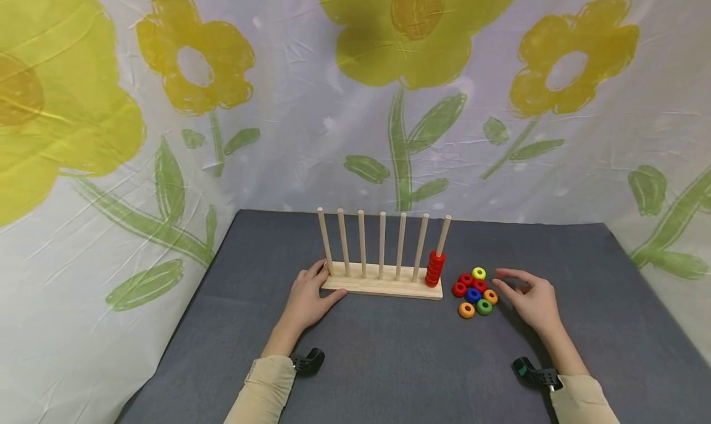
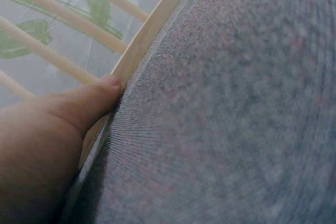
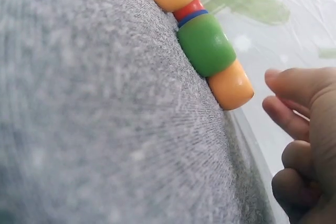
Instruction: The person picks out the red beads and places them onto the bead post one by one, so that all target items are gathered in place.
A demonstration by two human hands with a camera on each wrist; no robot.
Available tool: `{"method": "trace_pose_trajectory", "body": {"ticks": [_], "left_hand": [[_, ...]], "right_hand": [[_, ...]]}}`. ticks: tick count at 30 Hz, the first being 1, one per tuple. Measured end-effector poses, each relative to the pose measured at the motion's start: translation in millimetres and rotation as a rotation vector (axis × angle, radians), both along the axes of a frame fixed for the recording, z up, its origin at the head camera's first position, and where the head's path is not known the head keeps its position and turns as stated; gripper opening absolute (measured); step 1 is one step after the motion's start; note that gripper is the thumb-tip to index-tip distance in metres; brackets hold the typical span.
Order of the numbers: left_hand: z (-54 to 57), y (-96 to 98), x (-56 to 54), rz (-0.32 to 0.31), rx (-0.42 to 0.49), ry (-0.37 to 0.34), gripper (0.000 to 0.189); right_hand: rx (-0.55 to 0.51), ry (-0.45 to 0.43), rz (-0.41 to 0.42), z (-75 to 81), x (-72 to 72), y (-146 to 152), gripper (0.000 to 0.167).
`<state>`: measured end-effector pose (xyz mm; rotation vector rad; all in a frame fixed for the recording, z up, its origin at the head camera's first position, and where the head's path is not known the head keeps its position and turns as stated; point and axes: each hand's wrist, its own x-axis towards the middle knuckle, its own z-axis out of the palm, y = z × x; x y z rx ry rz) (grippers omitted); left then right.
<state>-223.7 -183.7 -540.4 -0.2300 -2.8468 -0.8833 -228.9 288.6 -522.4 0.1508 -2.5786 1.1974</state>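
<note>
A wooden peg stand point(image 1: 383, 283) with several upright pegs stands at the middle of the table. Red rings point(image 1: 435, 268) are stacked on its rightmost peg; the other pegs are bare. My left hand point(image 1: 308, 295) grips the left end of the base, with the thumb point(image 2: 102, 95) along the front edge and the other fingers behind. A cluster of loose rings lies right of the stand: red, yellow, a blue ring point(image 1: 473, 295), a green ring point(image 1: 484, 307) and orange ones. Just right of them hovers my right hand point(image 1: 534, 297), thumb and forefinger bent and apart, holding nothing.
A dark grey cloth point(image 1: 411, 362) covers the table. White sheeting with painted flowers point(image 1: 294, 134) hangs behind it and at the sides. Each wrist wears a small black camera point(image 1: 536, 373).
</note>
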Motion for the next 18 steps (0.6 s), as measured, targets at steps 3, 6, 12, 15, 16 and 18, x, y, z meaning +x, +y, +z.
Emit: {"method": "trace_pose_trajectory", "body": {"ticks": [3,6,12,15,16,18], "left_hand": [[0.0,-0.2,0.2,0.002,0.0,0.001,0.074],[-0.3,0.5,-0.1,0.002,0.001,0.0,0.074],[-1.0,0.7,0.0,0.003,-0.001,-0.006,0.073],[-0.8,0.6,0.2,0.004,-0.001,-0.009,0.074],[-0.7,0.6,0.2,0.005,-0.003,-0.009,0.074],[-0.3,0.7,0.2,0.005,-0.001,-0.008,0.074]], "right_hand": [[0.015,0.005,-0.002,-2.7,0.2,0.5,0.03],[0.027,0.002,-0.001,-5.1,0.6,2.2,0.03],[0.048,0.002,0.009,-10.1,-1.1,4.8,0.027],[0.072,0.003,0.011,-12.2,-1.9,5.1,0.026],[0.078,0.004,0.01,-12.7,-2.1,5.0,0.026],[0.085,0.005,0.008,-13.4,-2.1,4.8,0.025]]}}
